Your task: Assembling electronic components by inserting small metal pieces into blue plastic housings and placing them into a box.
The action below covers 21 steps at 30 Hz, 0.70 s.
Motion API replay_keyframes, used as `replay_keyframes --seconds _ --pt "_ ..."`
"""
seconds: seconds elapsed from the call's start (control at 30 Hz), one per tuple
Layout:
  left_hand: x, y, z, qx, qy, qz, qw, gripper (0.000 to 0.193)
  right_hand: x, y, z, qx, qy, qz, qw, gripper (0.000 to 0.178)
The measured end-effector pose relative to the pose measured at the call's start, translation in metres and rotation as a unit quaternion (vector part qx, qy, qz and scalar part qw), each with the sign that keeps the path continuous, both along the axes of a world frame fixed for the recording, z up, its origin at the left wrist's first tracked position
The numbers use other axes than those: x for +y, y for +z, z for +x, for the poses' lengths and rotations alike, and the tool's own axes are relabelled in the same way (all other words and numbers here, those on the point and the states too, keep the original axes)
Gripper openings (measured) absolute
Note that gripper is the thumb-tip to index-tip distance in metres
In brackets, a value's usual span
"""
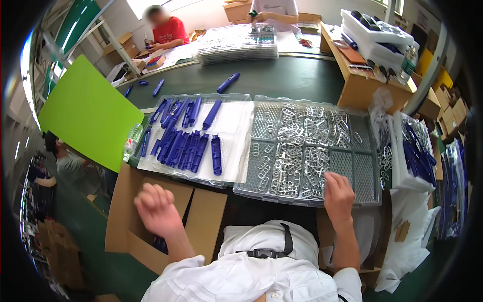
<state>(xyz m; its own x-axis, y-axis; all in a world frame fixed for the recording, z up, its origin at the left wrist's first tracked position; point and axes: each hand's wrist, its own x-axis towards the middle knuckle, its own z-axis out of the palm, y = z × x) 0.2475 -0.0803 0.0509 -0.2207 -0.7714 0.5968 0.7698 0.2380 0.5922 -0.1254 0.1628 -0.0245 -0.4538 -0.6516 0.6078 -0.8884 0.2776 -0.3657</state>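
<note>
My left hand [160, 210], smeared by motion, is raised over an open cardboard box [205, 214], its fingers loosely curled. Whether it holds anything cannot be seen. Fingers bent together, my right hand [338, 195] is over the front part of a clear compartment tray [365, 173]; what its fingertips grip, if anything, is hidden. Small metal buckle-like pieces [287, 168] lie heaped in the tray's middle compartments. Left of it, blue plastic half-shells [187, 151] lie in rows on white sheeting [234, 131] in another tray.
More blue parts [228, 83] lie on the dark tabletop [196, 79]. A green panel [88, 113] and a plastic bottle [133, 140] stand at left. At right is a white foam box [401, 166] of blue parts. Two people work across the table beside stacked clear trays [236, 46].
</note>
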Motion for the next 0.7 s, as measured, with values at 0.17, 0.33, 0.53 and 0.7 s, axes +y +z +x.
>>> replay_keyframes --seconds 0.17,0.33,0.53,0.7 --pt "-0.095 -0.182 0.142 -0.124 0.554 0.326 0.756 0.037 -0.077 -0.049 -0.026 0.118 0.02 0.173 0.978 0.028" --pt "-0.097 -0.323 0.202 -0.071 0.443 0.441 0.777 0.061 -0.096 -0.04 -0.015 0.065 0.062 0.187 0.978 0.029" --pt "-0.117 -0.257 0.163 0.06 0.299 0.446 0.842 0.063 -0.081 -0.047 -0.015 -0.1 -0.043 0.106 0.988 0.022" --pt "-0.155 -0.213 0.111 -0.103 0.311 0.383 0.864 0.066 -0.088 -0.054 -0.034 -0.139 -0.052 0.065 0.987 0.022"
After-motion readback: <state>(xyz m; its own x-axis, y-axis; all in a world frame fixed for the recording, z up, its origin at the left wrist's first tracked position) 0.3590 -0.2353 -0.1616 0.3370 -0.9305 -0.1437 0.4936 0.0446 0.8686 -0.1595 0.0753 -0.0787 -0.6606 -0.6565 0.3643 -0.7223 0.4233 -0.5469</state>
